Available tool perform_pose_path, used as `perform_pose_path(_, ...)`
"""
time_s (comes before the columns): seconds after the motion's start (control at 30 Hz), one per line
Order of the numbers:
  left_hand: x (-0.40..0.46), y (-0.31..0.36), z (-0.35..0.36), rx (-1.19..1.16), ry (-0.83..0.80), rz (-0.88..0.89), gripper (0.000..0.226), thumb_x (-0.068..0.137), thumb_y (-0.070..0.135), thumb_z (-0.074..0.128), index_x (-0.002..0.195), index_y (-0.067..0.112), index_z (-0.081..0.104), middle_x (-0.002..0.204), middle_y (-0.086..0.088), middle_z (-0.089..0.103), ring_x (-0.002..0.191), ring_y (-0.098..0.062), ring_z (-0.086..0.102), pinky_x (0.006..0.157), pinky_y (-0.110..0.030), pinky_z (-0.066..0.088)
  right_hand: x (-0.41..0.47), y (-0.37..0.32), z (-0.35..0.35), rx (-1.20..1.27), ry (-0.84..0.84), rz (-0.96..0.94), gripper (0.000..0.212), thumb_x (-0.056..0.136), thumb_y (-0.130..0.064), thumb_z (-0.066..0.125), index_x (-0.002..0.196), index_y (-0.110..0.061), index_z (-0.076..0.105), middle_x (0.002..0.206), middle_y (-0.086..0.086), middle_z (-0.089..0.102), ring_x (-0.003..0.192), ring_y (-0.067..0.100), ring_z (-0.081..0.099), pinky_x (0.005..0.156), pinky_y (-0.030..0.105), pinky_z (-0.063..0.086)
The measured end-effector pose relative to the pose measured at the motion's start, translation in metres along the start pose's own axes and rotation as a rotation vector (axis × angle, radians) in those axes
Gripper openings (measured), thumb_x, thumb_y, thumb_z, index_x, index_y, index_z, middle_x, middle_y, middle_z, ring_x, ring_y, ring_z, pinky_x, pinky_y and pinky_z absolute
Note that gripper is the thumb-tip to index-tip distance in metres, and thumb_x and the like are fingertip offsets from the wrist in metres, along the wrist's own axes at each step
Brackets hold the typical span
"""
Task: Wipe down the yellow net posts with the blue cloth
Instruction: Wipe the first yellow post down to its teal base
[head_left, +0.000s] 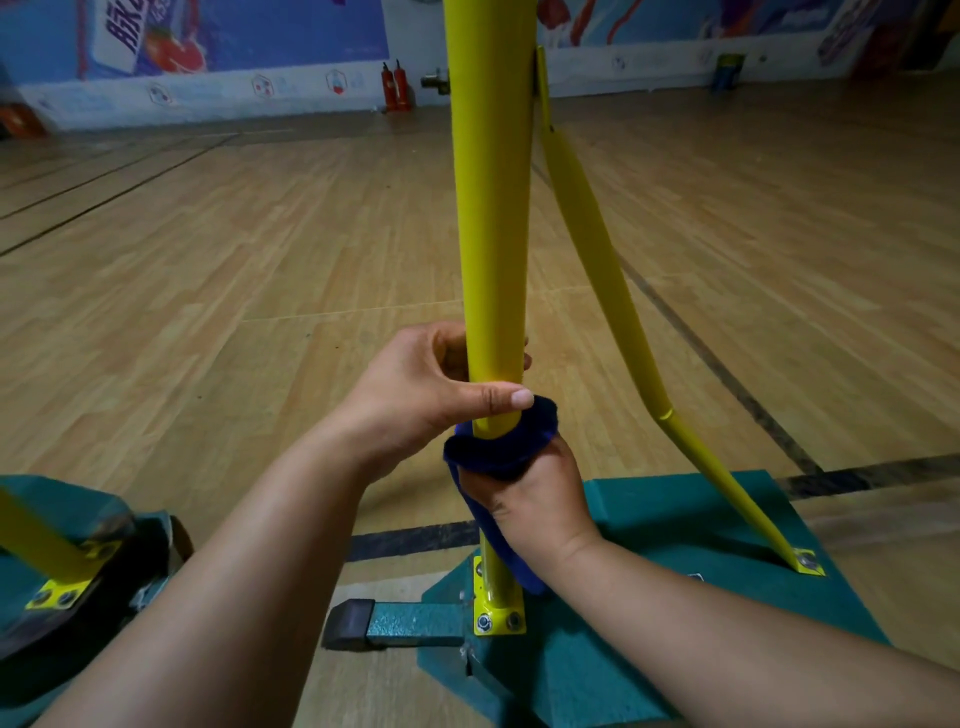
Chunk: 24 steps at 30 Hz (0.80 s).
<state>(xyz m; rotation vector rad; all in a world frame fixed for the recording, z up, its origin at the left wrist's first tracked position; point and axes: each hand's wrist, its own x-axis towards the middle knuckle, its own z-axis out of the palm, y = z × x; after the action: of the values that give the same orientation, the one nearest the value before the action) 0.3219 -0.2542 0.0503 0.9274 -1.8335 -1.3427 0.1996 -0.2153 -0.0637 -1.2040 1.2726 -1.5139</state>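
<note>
The yellow net post (491, 208) is seen standing upright, its foot plate bolted to a green base (649, 597). A slimmer yellow brace (597, 249) is run at a slant from the post's upper part down to the same base, where it is bolted. The blue cloth (501, 447) is wrapped around the post's lower section, its loose end hanging down alongside. A second yellow post (36, 540) is partly visible at lower left, bolted to another green base.

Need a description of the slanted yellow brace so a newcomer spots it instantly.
Find the teal base on the wooden floor, with the upright yellow post bolted at its front. The yellow brace sits right of that post, running from its upper part to a far bracket. It alone leans, is thinner, and is untouched by either hand.
</note>
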Motion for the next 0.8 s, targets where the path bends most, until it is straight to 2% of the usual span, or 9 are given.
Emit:
perform_pose_path(0.17,0.0,0.001,-0.003,-0.085,-0.018,0.028,0.05,0.063,0.023,0.084,0.11,0.012,0.072,0.106,-0.005,0.078,0.103,-0.018,0.074,0.082,-0.023,0.058,0.004,-0.013,0.001,-0.123,0.043,-0.142,0.053,0.066,-0.047,0.082,0.111,-0.037,0.056,0.099,-0.011,0.071,0.095,0.009,0.07,0.086,0.039,0.06)
perform_pose_path(0.43,0.002,-0.001,-0.004,-0.124,-0.033,0.048,0.044,0.062,0.021,0.084,0.104,0.015,0.074,0.105,-0.007,0.078,0.103,-0.02,0.074,0.083,-0.025,0.058,-0.001,0.002,-0.002,-0.083,0.012,-0.094,0.055,0.061,-0.043,0.083,0.109,-0.032,0.057,0.097,-0.006,0.071,0.096,0.015,0.069,0.089,0.042,0.058)
perform_pose_path(0.57,0.001,-0.004,-0.006,-0.13,-0.051,0.045,0.041,0.065,0.018,0.085,0.105,0.017,0.075,0.107,-0.006,0.078,0.105,-0.02,0.073,0.084,-0.025,0.058,-0.005,0.018,-0.005,-0.114,-0.007,-0.056,0.056,0.064,-0.027,0.09,0.101,-0.052,0.056,0.096,-0.016,0.069,0.094,0.002,0.066,0.083,0.019,0.054)
perform_pose_path(0.67,0.001,-0.004,-0.006,-0.127,-0.056,0.031,0.043,0.065,0.02,0.084,0.107,0.018,0.074,0.108,-0.006,0.077,0.105,-0.02,0.073,0.084,-0.026,0.058,-0.007,0.024,-0.006,-0.1,-0.004,-0.012,0.057,0.065,-0.014,0.092,0.103,-0.041,0.057,0.094,-0.015,0.069,0.091,-0.001,0.065,0.075,0.008,0.05)
perform_pose_path(0.8,0.001,-0.004,-0.005,-0.116,-0.057,0.019,0.046,0.063,0.023,0.085,0.107,0.017,0.074,0.108,-0.005,0.078,0.105,-0.019,0.073,0.085,-0.026,0.058,-0.009,0.02,-0.004,-0.074,0.002,0.011,0.054,0.059,-0.03,0.089,0.101,-0.038,0.056,0.093,-0.019,0.068,0.089,-0.003,0.064,0.073,0.007,0.049)
